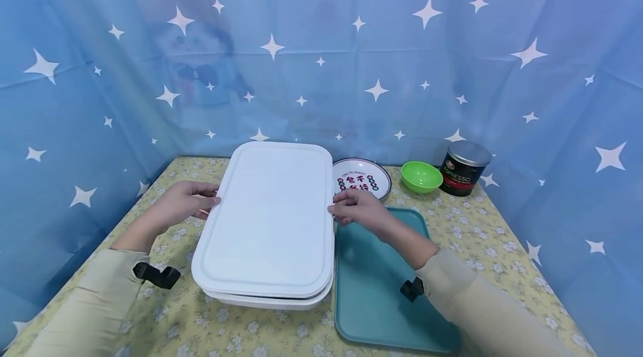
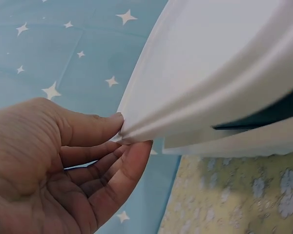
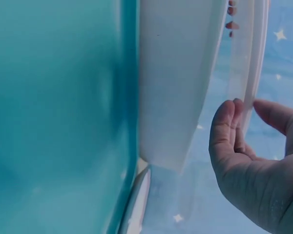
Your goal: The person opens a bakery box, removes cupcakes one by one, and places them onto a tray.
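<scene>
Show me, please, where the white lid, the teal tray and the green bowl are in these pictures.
White lid point(image 1: 268, 217), head view: the middle of its flat top.
Teal tray point(image 1: 377, 304), head view: a bare part of its flat base.
Green bowl point(image 1: 421, 173), head view: its inner surface.

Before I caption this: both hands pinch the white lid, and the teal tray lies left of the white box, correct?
No: the head view shows the teal tray right of the white box. The left hand and right hand do pinch the white lid.
</scene>
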A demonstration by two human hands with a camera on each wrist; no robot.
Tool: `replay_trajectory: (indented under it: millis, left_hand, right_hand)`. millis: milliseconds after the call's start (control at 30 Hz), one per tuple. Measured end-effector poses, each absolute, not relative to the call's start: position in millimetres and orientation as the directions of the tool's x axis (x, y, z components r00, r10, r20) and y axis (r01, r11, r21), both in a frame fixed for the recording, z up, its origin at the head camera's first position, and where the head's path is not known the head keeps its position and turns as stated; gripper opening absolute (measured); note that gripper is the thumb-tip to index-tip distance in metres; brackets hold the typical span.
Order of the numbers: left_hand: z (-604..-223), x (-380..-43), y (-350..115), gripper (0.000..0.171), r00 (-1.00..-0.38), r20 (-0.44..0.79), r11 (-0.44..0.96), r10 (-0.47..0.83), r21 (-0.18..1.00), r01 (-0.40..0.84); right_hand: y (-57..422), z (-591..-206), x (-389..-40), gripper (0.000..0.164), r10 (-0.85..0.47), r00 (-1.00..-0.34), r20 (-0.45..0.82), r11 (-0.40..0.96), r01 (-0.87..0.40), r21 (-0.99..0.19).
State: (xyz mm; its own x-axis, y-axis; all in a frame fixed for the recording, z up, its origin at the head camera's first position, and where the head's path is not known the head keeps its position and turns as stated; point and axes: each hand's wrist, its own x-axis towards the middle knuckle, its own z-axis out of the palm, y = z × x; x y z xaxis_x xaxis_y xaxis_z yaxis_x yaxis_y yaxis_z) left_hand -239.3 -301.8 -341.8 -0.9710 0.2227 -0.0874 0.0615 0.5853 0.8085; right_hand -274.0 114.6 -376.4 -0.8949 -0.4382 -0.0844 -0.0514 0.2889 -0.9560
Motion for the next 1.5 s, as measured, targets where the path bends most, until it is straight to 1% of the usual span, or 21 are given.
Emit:
replay_trajectory:
  millis: [133, 300, 533, 767, 933, 1033, 1133, 1267, 1367, 1500]
  left_hand:
    - [-333, -236, -312, 0.056, -0.976, -0.068, 0.601, 0.207, 0.796, 0.073]
    - [-327, -233, -328, 0.057, -0.982, -0.057, 0.624, 0.18, 0.778, 0.069]
    - [-322, -227, -353, 0.061, -0.989, -0.062, 0.653, 0.131, 0.757, 0.039]
    - [-316, -221, -382, 0.064, -0.993, -0.08, 0.705, 0.084, 0.709, 0.002]
    - [-311, -218, -407, 0.064, -0.996, -0.083, 0.754, 0.043, 0.657, -0.022]
    - [-308, -214, -422, 0.064, -0.996, -0.083, 0.762, 0.025, 0.646, -0.034]
    - [-306, -212, -433, 0.065, -0.996, -0.092, 0.766, 0.017, 0.641, -0.047]
    - [-306, -210, -447, 0.066, -0.994, -0.105, 0.775, 0.003, 0.629, -0.064]
    - [-306, -210, -457, 0.065, -0.994, -0.112, 0.778, -0.008, 0.623, -0.076]
    - [-304, -214, -474, 0.065, -0.991, -0.13, 0.788, -0.035, 0.607, -0.107]
  right_hand:
    - [103, -371, -278, 0.039, -0.453, -0.889, -0.065, 0.296, -0.081, -0.952]
    - [84, -365, -282, 0.045, -0.481, -0.875, -0.056, 0.318, -0.115, -0.941]
    - [54, -358, -289, 0.04, -0.54, -0.841, -0.036, 0.331, -0.172, -0.928]
    - [16, -353, -297, 0.045, -0.575, -0.818, -0.034, 0.362, -0.217, -0.906]
    - [-14, -348, -299, 0.039, -0.575, -0.817, -0.051, 0.357, -0.195, -0.914]
    - [-33, -348, -300, 0.037, -0.582, -0.81, -0.067, 0.328, -0.159, -0.931]
    - [-48, -349, -302, 0.035, -0.595, -0.801, -0.064, 0.314, -0.159, -0.936]
    - [-64, -351, -304, 0.033, -0.616, -0.786, -0.057, 0.332, -0.193, -0.923]
    - [-77, -351, -307, 0.031, -0.625, -0.777, -0.076, 0.346, -0.189, -0.919]
    - [-98, -351, -311, 0.028, -0.608, -0.788, -0.102, 0.365, -0.162, -0.917]
